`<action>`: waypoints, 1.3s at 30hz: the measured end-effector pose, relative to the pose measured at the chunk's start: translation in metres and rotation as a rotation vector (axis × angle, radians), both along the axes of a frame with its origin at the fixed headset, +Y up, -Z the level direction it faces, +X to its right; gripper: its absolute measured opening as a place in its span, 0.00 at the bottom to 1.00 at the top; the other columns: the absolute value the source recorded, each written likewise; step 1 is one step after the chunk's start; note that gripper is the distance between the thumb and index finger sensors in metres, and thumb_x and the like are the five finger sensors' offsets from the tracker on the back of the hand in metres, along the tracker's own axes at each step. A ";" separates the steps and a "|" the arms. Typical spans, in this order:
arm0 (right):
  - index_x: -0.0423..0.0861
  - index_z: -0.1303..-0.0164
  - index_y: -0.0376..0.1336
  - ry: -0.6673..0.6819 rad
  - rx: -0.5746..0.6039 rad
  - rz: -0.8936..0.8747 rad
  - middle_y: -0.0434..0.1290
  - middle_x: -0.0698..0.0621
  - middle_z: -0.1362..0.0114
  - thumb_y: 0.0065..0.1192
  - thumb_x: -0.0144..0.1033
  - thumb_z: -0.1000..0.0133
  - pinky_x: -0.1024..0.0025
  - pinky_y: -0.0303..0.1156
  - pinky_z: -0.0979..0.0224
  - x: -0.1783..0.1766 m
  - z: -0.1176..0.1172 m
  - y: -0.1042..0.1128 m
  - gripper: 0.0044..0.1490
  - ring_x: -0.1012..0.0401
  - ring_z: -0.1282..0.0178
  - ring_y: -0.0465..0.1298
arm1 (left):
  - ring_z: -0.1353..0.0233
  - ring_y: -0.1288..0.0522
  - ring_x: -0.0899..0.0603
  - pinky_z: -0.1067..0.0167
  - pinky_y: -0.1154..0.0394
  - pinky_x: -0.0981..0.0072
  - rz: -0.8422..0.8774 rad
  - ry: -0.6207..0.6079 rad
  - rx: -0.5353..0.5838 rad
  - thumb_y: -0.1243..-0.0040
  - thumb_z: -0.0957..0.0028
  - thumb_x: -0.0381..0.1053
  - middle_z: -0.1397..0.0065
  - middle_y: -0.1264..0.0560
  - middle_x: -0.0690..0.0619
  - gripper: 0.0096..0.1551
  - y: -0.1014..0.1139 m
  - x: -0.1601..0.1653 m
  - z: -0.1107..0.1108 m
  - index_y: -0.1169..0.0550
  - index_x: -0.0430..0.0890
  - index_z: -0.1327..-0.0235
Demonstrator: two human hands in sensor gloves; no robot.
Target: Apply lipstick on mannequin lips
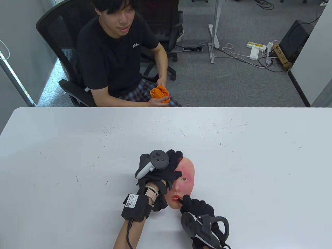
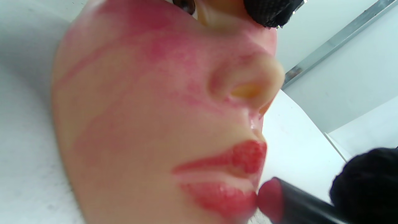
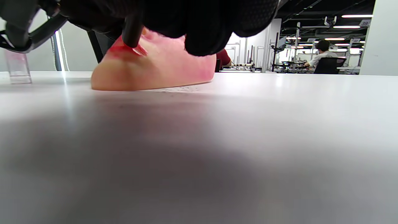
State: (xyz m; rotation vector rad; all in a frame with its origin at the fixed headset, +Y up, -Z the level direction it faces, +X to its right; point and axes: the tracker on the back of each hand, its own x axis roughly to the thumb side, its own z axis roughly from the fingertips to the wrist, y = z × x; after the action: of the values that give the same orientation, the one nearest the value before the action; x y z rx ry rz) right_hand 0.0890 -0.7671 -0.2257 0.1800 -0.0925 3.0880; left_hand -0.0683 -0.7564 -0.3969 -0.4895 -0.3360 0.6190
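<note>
A skin-coloured mannequin face (image 1: 185, 179) lies on the white table (image 1: 77, 155), chin toward me, with red smears on cheek and forehead. My left hand (image 1: 166, 168) rests over its left side and holds it down; a fingertip (image 2: 270, 12) shows by the eye. My right hand (image 1: 198, 207) grips a dark lipstick (image 2: 295, 202) whose red tip touches the lower lip (image 2: 224, 199). The lips (image 1: 175, 198) are red. In the right wrist view the lipstick (image 3: 132, 31) meets the red lips (image 3: 124, 49) of the face (image 3: 155, 68).
A person in a black shirt (image 1: 114, 49) sits across the table holding an orange cloth (image 1: 159, 94). A clear cap or small cup (image 3: 18, 67) stands on the table left of the face in the right wrist view.
</note>
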 end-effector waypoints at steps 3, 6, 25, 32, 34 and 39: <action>0.48 0.33 0.62 -0.010 -0.027 -0.005 0.75 0.54 0.48 0.57 0.48 0.48 0.56 0.72 0.38 0.003 -0.001 -0.001 0.33 0.55 0.47 0.77 | 0.16 0.69 0.44 0.20 0.62 0.45 -0.001 0.001 0.000 0.47 0.48 0.59 0.15 0.69 0.60 0.48 0.000 0.000 0.000 0.59 0.71 0.22; 0.49 0.33 0.61 0.048 0.005 -0.005 0.75 0.55 0.48 0.57 0.49 0.48 0.57 0.72 0.37 -0.001 0.002 0.000 0.33 0.56 0.46 0.77 | 0.16 0.69 0.44 0.20 0.62 0.45 0.000 -0.001 -0.001 0.47 0.48 0.59 0.15 0.69 0.60 0.49 0.000 0.000 0.000 0.59 0.71 0.22; 0.49 0.33 0.62 0.080 0.030 0.042 0.75 0.54 0.48 0.57 0.48 0.48 0.56 0.71 0.37 -0.019 -0.001 0.002 0.33 0.55 0.46 0.77 | 0.16 0.69 0.44 0.20 0.62 0.45 -0.003 -0.002 -0.002 0.47 0.47 0.59 0.15 0.69 0.60 0.48 0.000 0.000 0.000 0.60 0.71 0.22; 0.49 0.34 0.63 0.066 0.024 -0.014 0.76 0.54 0.49 0.59 0.48 0.50 0.55 0.72 0.38 -0.013 0.000 0.002 0.33 0.55 0.48 0.78 | 0.16 0.70 0.44 0.20 0.62 0.43 -0.006 -0.002 -0.005 0.47 0.49 0.59 0.15 0.69 0.61 0.49 0.000 0.000 0.000 0.60 0.73 0.22; 0.49 0.35 0.63 0.042 0.031 -0.005 0.76 0.54 0.50 0.58 0.48 0.50 0.56 0.72 0.39 -0.007 0.001 0.002 0.33 0.55 0.48 0.78 | 0.16 0.70 0.44 0.20 0.63 0.45 -0.006 -0.002 -0.005 0.48 0.47 0.59 0.15 0.69 0.61 0.48 -0.001 0.000 0.000 0.60 0.71 0.22; 0.48 0.35 0.63 -0.012 0.002 -0.008 0.76 0.54 0.50 0.59 0.48 0.50 0.56 0.72 0.39 0.002 -0.002 0.001 0.33 0.55 0.48 0.78 | 0.16 0.70 0.44 0.20 0.63 0.45 -0.007 0.000 -0.005 0.47 0.47 0.59 0.15 0.70 0.61 0.48 0.000 0.000 0.000 0.60 0.72 0.22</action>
State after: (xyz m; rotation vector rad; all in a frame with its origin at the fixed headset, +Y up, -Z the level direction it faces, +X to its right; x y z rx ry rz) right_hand 0.0907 -0.7657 -0.2273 0.1606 -0.0972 3.0814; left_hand -0.0679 -0.7569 -0.3966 -0.4953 -0.3326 0.6130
